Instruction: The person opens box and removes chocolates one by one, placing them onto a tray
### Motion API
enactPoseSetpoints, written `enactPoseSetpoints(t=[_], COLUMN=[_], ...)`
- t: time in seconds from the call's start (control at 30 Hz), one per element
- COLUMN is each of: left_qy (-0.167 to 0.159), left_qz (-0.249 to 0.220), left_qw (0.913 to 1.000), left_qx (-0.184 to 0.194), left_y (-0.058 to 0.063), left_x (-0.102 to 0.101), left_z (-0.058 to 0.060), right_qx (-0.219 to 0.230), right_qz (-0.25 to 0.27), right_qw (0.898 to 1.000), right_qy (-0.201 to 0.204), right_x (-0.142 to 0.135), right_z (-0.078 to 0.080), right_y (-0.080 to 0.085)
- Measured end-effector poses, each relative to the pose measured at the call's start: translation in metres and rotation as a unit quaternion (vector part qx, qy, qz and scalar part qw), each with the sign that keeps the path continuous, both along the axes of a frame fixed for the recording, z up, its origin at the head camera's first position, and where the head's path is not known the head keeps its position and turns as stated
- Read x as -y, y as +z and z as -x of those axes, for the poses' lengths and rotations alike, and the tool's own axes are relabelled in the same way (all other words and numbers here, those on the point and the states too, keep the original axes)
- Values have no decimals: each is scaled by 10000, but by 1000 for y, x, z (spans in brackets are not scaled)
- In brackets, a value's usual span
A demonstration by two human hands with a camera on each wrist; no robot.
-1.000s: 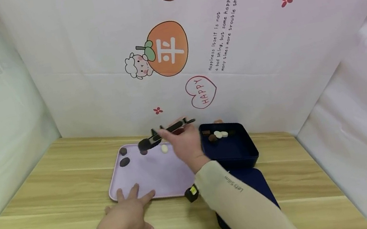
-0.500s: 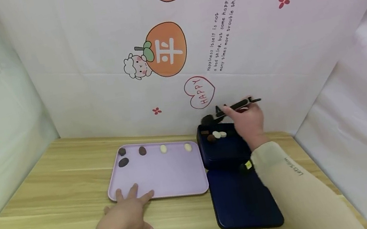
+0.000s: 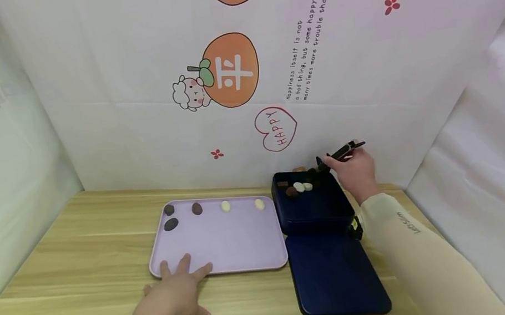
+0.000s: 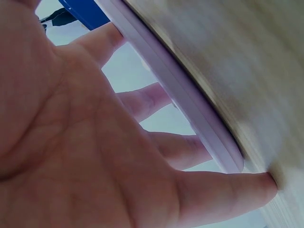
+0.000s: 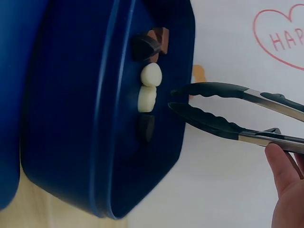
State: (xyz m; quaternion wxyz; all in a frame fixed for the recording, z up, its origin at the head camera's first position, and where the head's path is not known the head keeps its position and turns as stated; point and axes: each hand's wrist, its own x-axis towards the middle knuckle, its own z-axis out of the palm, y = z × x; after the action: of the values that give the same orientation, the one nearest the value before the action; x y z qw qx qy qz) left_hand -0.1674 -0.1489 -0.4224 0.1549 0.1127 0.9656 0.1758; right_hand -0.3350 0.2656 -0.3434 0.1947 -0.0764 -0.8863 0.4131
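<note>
My right hand [image 3: 358, 173] holds black-tipped tongs [image 5: 213, 127] over the back of the dark blue box [image 3: 310, 215]. In the right wrist view the tips stand slightly apart with nothing between them, close to a white chocolate [image 5: 147, 99]. Another white one, a dark one [image 5: 146, 127] and several brown pieces [image 5: 164, 40] lie in that box. My left hand [image 3: 171, 301] rests with spread, straight fingers on the near left edge of the lilac tray [image 3: 227, 243]. Along the tray's far side sit dark chocolates [image 3: 171, 224], a brown one [image 3: 197, 208] and two white ones [image 3: 259, 204].
A flat dark blue lid [image 3: 337, 278] lies in front of the box. All stand on a wood-grain table [image 3: 64, 269]. A printed white cloth [image 3: 137, 138] rises behind the box and tray, and more cloth hangs at both sides.
My right hand has swung right from over the tray to the box with the tongs, then lowered their tips toward the chocolates inside. My left hand has stayed put.
</note>
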Motion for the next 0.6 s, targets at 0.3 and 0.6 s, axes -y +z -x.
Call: enactPoseSetpoints(t=[0.3,0.6], left_qy=[-1,5], left_qz=[-20,-2], left_qw=[10000,10000], left_qx=[-31,-44], left_y=[-1,-2], left_x=[-1,0], left_z=[0,1], right_qx=[-98,-205], right_qz=[-21,-75], right_qw=[9996,9997], right_qy=[-249,-128], right_x=[2,8], right_z=[13,17], right_y=[-20,-25])
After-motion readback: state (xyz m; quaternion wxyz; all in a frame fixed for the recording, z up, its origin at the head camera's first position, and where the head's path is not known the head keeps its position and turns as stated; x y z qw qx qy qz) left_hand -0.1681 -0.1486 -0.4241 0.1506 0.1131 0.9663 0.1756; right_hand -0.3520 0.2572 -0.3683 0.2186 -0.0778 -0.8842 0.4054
